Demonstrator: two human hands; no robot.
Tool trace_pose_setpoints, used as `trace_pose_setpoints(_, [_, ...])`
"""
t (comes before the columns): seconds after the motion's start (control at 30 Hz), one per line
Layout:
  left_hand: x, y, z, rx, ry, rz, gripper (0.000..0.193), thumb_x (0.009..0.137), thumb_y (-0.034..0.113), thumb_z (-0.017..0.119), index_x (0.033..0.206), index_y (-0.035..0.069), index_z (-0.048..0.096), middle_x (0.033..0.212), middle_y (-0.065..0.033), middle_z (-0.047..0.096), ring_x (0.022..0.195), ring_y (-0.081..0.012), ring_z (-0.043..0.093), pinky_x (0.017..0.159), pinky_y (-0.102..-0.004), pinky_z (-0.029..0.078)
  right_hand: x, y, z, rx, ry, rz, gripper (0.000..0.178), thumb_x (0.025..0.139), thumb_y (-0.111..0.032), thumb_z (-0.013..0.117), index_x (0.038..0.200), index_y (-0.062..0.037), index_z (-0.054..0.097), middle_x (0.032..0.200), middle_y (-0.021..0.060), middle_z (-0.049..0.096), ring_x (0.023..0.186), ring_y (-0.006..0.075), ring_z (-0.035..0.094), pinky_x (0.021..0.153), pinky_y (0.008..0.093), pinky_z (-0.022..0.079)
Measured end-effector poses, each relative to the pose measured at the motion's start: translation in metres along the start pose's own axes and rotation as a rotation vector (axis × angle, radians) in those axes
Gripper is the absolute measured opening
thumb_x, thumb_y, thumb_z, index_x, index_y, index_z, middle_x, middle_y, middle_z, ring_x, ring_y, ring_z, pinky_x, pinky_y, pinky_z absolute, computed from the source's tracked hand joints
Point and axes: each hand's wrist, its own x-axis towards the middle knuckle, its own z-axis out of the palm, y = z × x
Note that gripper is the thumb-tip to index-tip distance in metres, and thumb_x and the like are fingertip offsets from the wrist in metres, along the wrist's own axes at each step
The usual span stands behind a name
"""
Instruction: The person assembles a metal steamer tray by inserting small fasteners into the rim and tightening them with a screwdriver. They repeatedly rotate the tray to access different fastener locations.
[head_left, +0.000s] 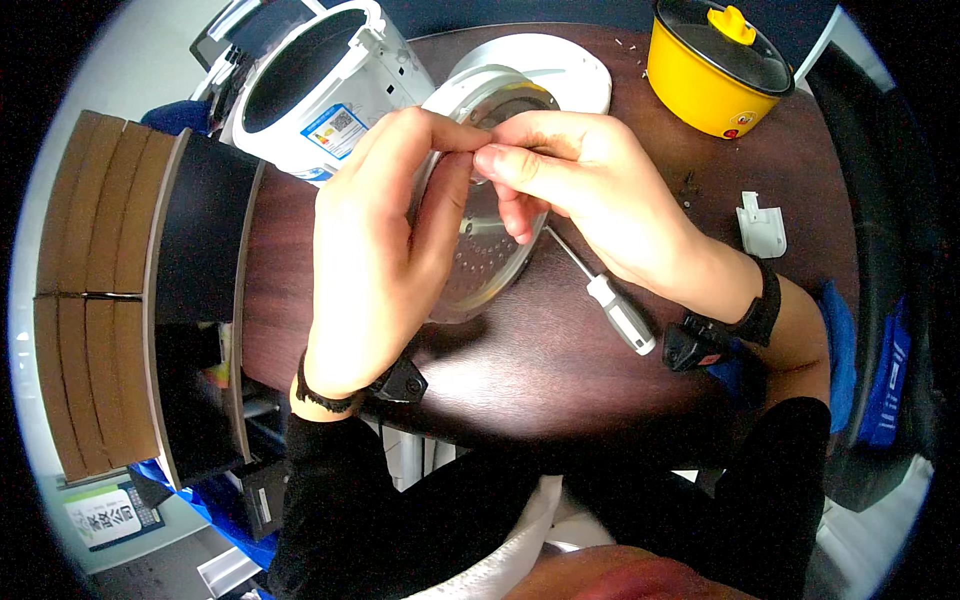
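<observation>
My left hand [380,240] and my right hand [600,190] meet above the dark wood table, thumbs and index fingers pinched together at the tips. Whatever they hold between them is too small or too hidden to make out. Just beyond and below the fingers is a round, see-through disc-shaped part [485,265] with a pale rim and many small holes, partly covered by my hands. A screwdriver [622,315] with a grey and white handle lies near my right wrist, its shaft pointing toward the disc.
At the back left stands a white appliance body [395,85] with its dark interior facing up. A white round piece [585,75] lies behind the disc. The yellow pot [700,85] with a dark lid is back right. A small white plastic piece [764,232] and dark screws [688,186] lie right.
</observation>
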Motion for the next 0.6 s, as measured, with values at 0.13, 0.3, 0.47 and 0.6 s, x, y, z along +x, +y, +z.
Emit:
trace_pose_setpoints(0.13, [0.001,0.000,0.002,0.018,0.054,0.050,0.023,0.085,-0.002,0.058,0.107,0.003,0.058,0.092,-0.0157,0.064,0.085,-0.0301,0.066,0.071,-0.0320,0.050,0.001,-0.005,-0.001,-0.125,0.031,-0.069,0.017,0.090,-0.016,0.061,0.088,0.0003,0.065,0.068,0.0025,0.061,0.060,0.0083,0.059,0.056,0.0216,0.048])
trace_pose_setpoints(0.3, [-0.001,0.004,0.008,-0.170,0.085,-0.101,0.042,0.088,-0.004,0.055,0.128,0.002,0.047,0.112,-0.0139,0.062,0.102,-0.0163,0.059,0.089,-0.0282,0.044,0.005,-0.012,-0.012,-0.635,0.263,-0.394,0.014,0.087,-0.004,0.064,0.099,0.0016,0.065,0.078,0.0033,0.064,0.063,0.0082,0.058,0.058,0.0215,0.048])
trace_pose_setpoints(0.47, [-0.004,0.007,0.007,-0.083,0.056,-0.066,0.049,0.087,-0.004,0.055,0.134,0.002,0.043,0.119,-0.0155,0.059,0.108,-0.0170,0.057,0.092,-0.0299,0.044,0.001,-0.015,-0.011,-1.081,0.248,-0.615,0.012,0.081,-0.003,0.069,0.092,-0.0002,0.066,0.079,0.0053,0.064,0.063,0.0081,0.059,0.057,0.0221,0.048])
trace_pose_setpoints(0.6, [-0.006,0.007,0.008,-0.073,0.072,-0.045,0.049,0.087,-0.003,0.055,0.134,0.002,0.044,0.121,-0.0156,0.059,0.107,-0.0176,0.058,0.092,-0.0301,0.044,0.002,-0.012,-0.009,-1.197,0.264,-0.742,0.013,0.078,-0.003,0.070,0.089,-0.0002,0.065,0.080,0.0105,0.064,0.066,0.0199,0.063,0.060,0.0276,0.050])
